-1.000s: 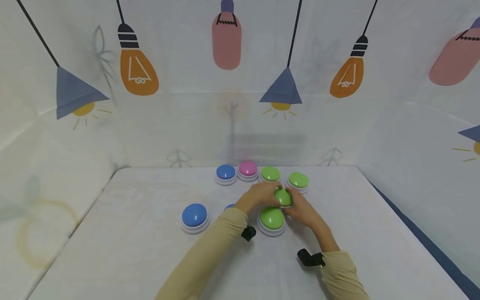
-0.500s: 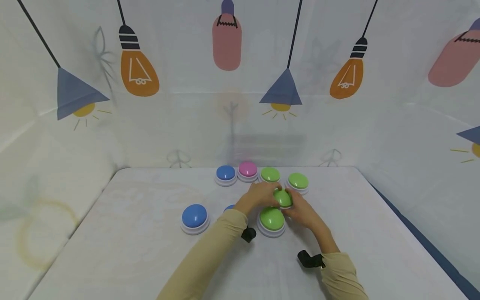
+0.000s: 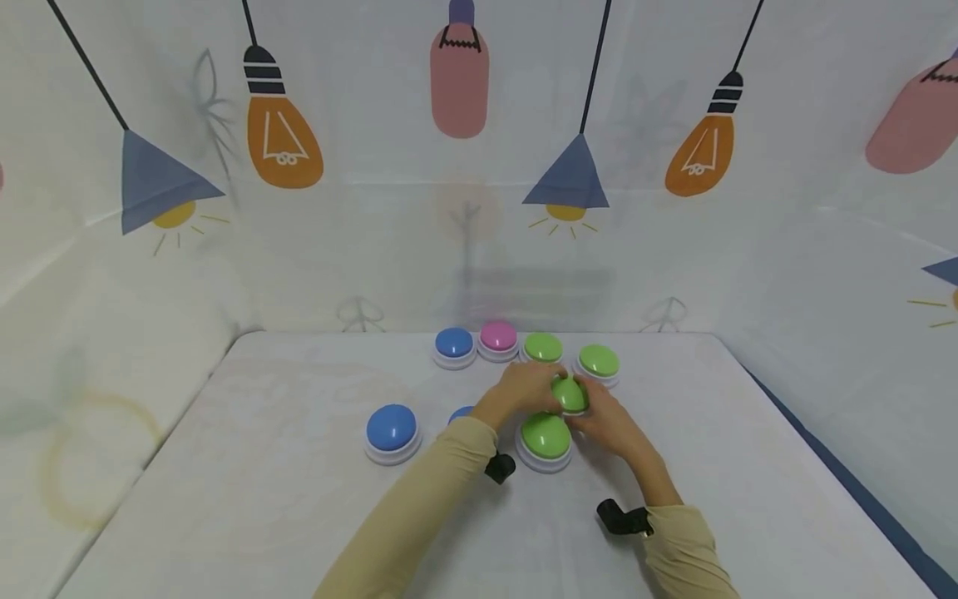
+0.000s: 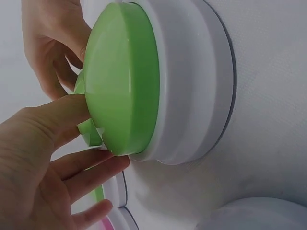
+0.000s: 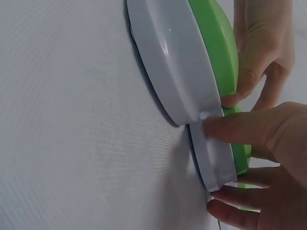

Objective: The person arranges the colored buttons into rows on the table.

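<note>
The person's left hand (image 3: pixel 527 389) is reaching in past the near green button (image 3: pixel 545 435), bending its thumb and fingers around the left side of the held green button (image 3: pixel 572 396). The right hand (image 3: pixel 608 420) is coming from the right of the near green button, its thumb and fingers gripping the other side, with the thumb pressing on the white base. Both hands are thus grasping one button together, which is sitting just behind and slightly right of the near green button; whether the two bases are touching is hard to tell.

Farther behind the near green button, a blue button (image 3: pixel 453 342), a pink button (image 3: pixel 498 336) and two more green buttons (image 3: pixel 599 360) are standing on the worktop (image 3: pixel 262 466). Another blue button (image 3: pixel 392 428) is standing well to its left, and the left arm is partly hiding a third (image 3: pixel 461 413).

Compared with half a second ago, both hands are keeping the same grip and the buttons are holding their places; only the head view is shifting slightly.
</note>
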A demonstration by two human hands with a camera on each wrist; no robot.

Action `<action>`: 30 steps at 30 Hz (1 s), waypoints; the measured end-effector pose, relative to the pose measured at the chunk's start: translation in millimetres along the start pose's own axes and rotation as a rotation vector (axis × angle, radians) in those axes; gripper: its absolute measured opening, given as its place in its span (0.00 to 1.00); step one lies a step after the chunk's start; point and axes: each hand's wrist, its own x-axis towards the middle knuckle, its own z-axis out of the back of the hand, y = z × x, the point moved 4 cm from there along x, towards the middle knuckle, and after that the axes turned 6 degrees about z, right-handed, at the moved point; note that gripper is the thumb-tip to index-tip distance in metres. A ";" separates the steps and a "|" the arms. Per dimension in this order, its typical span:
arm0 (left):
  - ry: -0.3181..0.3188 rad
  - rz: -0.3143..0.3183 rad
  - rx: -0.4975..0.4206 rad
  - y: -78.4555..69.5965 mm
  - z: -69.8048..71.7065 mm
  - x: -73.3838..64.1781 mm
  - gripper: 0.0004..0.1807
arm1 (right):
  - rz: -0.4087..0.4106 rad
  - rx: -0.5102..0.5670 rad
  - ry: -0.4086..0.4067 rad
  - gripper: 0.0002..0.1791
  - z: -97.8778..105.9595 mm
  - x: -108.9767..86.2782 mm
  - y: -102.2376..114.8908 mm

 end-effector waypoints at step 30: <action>-0.136 -0.165 0.001 -66.8 0.3 -19.6 0.33 | -0.135 -0.149 0.153 0.41 73.4 -47.7 30.6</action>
